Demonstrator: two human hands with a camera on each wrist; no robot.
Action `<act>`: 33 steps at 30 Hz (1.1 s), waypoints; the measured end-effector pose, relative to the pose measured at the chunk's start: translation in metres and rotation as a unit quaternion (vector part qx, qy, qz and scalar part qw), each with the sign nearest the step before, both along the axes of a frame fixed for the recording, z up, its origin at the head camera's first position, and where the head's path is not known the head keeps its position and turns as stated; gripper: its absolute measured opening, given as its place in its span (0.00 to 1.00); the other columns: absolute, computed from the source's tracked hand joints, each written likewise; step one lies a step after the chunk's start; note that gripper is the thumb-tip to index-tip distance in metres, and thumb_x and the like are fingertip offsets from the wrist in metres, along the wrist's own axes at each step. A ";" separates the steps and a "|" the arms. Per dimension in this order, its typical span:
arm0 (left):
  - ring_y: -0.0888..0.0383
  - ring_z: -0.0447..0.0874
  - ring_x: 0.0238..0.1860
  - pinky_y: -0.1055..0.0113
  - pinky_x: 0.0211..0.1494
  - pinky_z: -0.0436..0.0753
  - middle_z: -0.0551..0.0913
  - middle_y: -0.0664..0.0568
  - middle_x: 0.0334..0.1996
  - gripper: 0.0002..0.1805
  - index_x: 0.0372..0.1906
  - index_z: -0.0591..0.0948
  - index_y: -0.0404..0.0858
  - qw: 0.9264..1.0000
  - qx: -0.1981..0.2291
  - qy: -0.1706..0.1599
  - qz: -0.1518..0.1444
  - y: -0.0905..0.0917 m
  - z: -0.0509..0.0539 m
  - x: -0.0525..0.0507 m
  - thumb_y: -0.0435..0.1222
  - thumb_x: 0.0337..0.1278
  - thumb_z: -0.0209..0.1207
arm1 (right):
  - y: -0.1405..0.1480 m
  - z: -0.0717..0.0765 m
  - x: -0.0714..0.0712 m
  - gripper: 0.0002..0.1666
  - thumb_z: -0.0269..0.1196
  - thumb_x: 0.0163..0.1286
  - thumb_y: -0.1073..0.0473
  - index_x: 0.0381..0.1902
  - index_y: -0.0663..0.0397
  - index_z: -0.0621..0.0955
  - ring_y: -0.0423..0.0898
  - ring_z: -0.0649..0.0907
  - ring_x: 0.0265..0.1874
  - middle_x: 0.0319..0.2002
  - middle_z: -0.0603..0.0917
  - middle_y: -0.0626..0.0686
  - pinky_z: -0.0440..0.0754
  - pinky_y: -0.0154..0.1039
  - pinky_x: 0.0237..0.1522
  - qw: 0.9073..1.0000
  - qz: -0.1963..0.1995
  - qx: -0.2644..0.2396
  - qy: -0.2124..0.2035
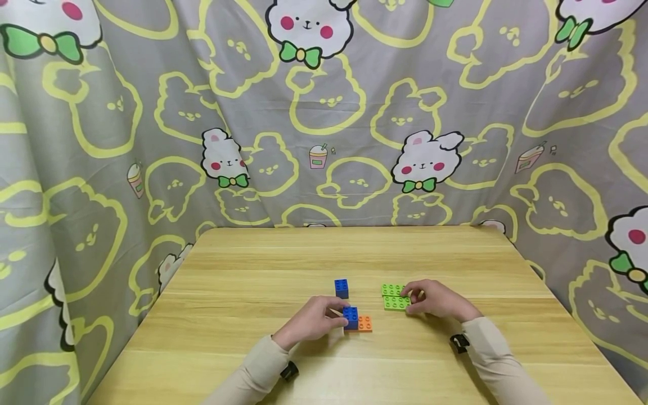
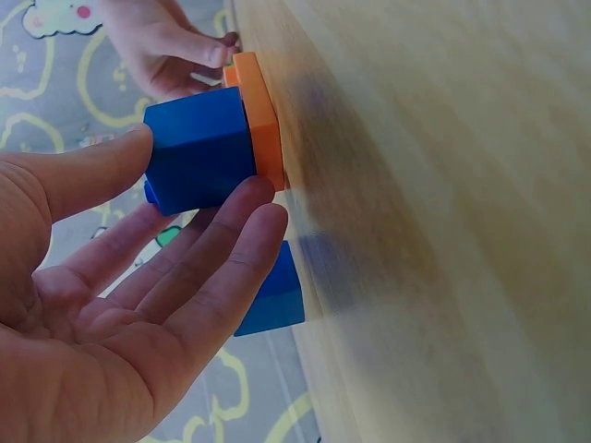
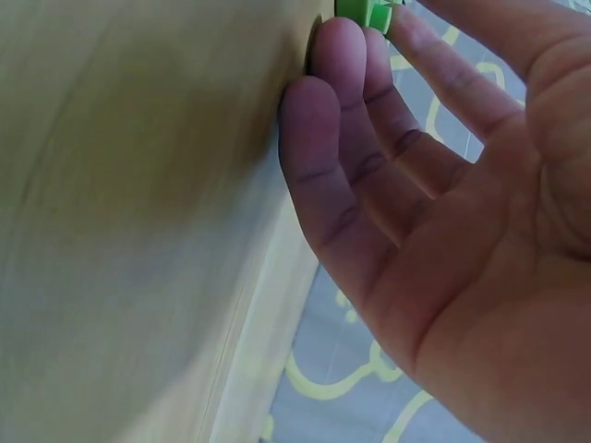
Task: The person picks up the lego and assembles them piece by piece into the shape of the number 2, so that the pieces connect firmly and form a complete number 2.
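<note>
My left hand (image 1: 315, 319) pinches a blue block (image 1: 350, 318) between thumb and fingers; it sits on the left part of a flat orange plate (image 1: 365, 323). In the left wrist view the thumb and fingers hold the blue block (image 2: 201, 148) against the orange plate (image 2: 259, 120). My right hand (image 1: 436, 299) has its thumb and fingertips at the right edge of two flat green plates, a rear one (image 1: 392, 289) and a front one (image 1: 396, 304), lying side by side. The right wrist view shows only a bit of green (image 3: 367, 13) by the fingertips.
Another blue block (image 1: 341, 288) stands behind the left hand, left of the green plates. The wooden table (image 1: 283, 253) reaches back to a patterned grey curtain (image 1: 354, 112), which also hangs at both sides.
</note>
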State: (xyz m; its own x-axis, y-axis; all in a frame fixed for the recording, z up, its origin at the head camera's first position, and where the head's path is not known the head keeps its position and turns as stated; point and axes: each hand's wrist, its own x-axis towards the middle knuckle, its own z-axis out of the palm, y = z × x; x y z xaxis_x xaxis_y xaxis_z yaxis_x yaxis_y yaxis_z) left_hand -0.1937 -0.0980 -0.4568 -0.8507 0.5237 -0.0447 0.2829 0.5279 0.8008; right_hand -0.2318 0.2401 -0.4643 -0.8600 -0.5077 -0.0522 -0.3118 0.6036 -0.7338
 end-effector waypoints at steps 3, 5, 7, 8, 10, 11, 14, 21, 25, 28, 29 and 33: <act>0.58 0.88 0.43 0.68 0.45 0.86 0.88 0.46 0.49 0.17 0.57 0.85 0.38 1.000 0.001 0.001 0.000 0.000 0.000 0.000 0.36 0.66 0.67 | -0.002 0.000 0.000 0.18 0.74 0.62 0.62 0.48 0.61 0.84 0.39 0.75 0.25 0.32 0.80 0.50 0.73 0.31 0.25 1.000 -0.002 0.003 0.007; 0.58 0.88 0.43 0.68 0.46 0.86 0.88 0.46 0.49 0.17 0.57 0.85 0.37 1.000 0.002 0.002 0.001 0.000 -0.001 0.000 0.36 0.66 0.67 | -0.003 0.001 0.000 0.18 0.74 0.62 0.62 0.48 0.61 0.84 0.40 0.75 0.25 0.32 0.80 0.50 0.74 0.31 0.25 1.000 -0.002 0.005 0.014; 0.57 0.88 0.43 0.68 0.46 0.86 0.88 0.45 0.49 0.17 0.58 0.85 0.37 1.000 0.002 0.003 0.002 0.000 -0.001 0.000 0.36 0.66 0.67 | -0.003 0.001 0.000 0.18 0.74 0.62 0.62 0.48 0.61 0.84 0.41 0.76 0.27 0.32 0.80 0.50 0.74 0.32 0.26 1.000 -0.003 0.008 0.020; 0.57 0.88 0.43 0.68 0.46 0.86 0.88 0.45 0.49 0.18 0.58 0.85 0.37 1.000 0.001 0.003 0.003 0.000 -0.001 0.000 0.36 0.66 0.67 | -0.003 0.001 0.000 0.18 0.74 0.62 0.62 0.48 0.61 0.84 0.41 0.76 0.28 0.33 0.81 0.50 0.75 0.32 0.28 1.000 -0.003 0.009 0.023; 0.57 0.88 0.43 0.68 0.46 0.86 0.88 0.45 0.49 0.18 0.58 0.85 0.37 1.000 0.001 0.003 0.004 0.000 -0.001 0.000 0.36 0.65 0.67 | -0.004 0.000 0.001 0.18 0.75 0.61 0.61 0.48 0.60 0.85 0.42 0.77 0.30 0.34 0.81 0.51 0.75 0.33 0.31 0.999 -0.005 0.014 0.028; 0.57 0.88 0.43 0.68 0.47 0.86 0.88 0.45 0.49 0.18 0.58 0.85 0.37 1.000 0.000 0.003 0.005 0.000 -0.001 0.000 0.36 0.65 0.67 | -0.004 0.000 0.001 0.18 0.75 0.61 0.61 0.48 0.60 0.85 0.43 0.78 0.32 0.35 0.82 0.51 0.76 0.33 0.32 0.999 -0.006 0.017 0.031; 0.57 0.88 0.44 0.67 0.47 0.86 0.88 0.45 0.50 0.18 0.58 0.85 0.37 1.000 0.001 0.001 0.005 0.000 -0.001 0.000 0.36 0.65 0.67 | -0.004 -0.001 0.001 0.18 0.75 0.60 0.61 0.47 0.58 0.85 0.44 0.80 0.36 0.37 0.83 0.52 0.78 0.36 0.37 0.999 -0.010 0.026 0.038; 0.57 0.89 0.42 0.67 0.46 0.86 0.88 0.44 0.50 0.18 0.58 0.85 0.37 1.000 0.005 -0.006 0.007 0.000 -0.002 0.001 0.36 0.65 0.67 | -0.005 -0.004 0.000 0.16 0.76 0.59 0.62 0.46 0.57 0.86 0.44 0.82 0.37 0.37 0.84 0.52 0.80 0.36 0.37 0.998 -0.014 0.030 0.047; 0.56 0.89 0.41 0.67 0.46 0.87 0.88 0.44 0.50 0.18 0.58 0.85 0.37 1.000 0.008 -0.010 0.011 0.000 -0.002 0.002 0.36 0.65 0.67 | -0.005 -0.004 0.000 0.16 0.76 0.60 0.62 0.46 0.57 0.87 0.43 0.82 0.35 0.38 0.85 0.51 0.79 0.34 0.34 0.999 -0.019 0.029 0.039; 0.56 0.89 0.41 0.67 0.45 0.87 0.88 0.45 0.49 0.17 0.58 0.85 0.37 1.000 0.010 -0.012 0.012 0.000 -0.002 0.002 0.36 0.65 0.67 | -0.005 -0.005 -0.001 0.16 0.75 0.61 0.61 0.47 0.58 0.87 0.43 0.82 0.33 0.38 0.85 0.52 0.79 0.33 0.31 0.999 -0.021 0.023 0.033; 0.56 0.89 0.41 0.67 0.45 0.87 0.88 0.45 0.49 0.17 0.57 0.85 0.37 1.000 0.010 -0.013 0.013 0.000 -0.002 0.002 0.36 0.65 0.67 | -0.005 -0.005 -0.002 0.16 0.75 0.61 0.61 0.47 0.58 0.87 0.43 0.82 0.32 0.37 0.85 0.52 0.79 0.33 0.30 0.999 -0.022 0.021 0.032; 0.56 0.90 0.42 0.65 0.46 0.87 0.88 0.45 0.49 0.18 0.58 0.85 0.37 1.000 0.007 -0.014 0.013 0.001 0.000 0.002 0.36 0.66 0.67 | -0.004 -0.004 -0.003 0.16 0.75 0.62 0.60 0.47 0.57 0.86 0.43 0.81 0.31 0.36 0.84 0.50 0.78 0.33 0.29 0.999 -0.025 0.018 0.034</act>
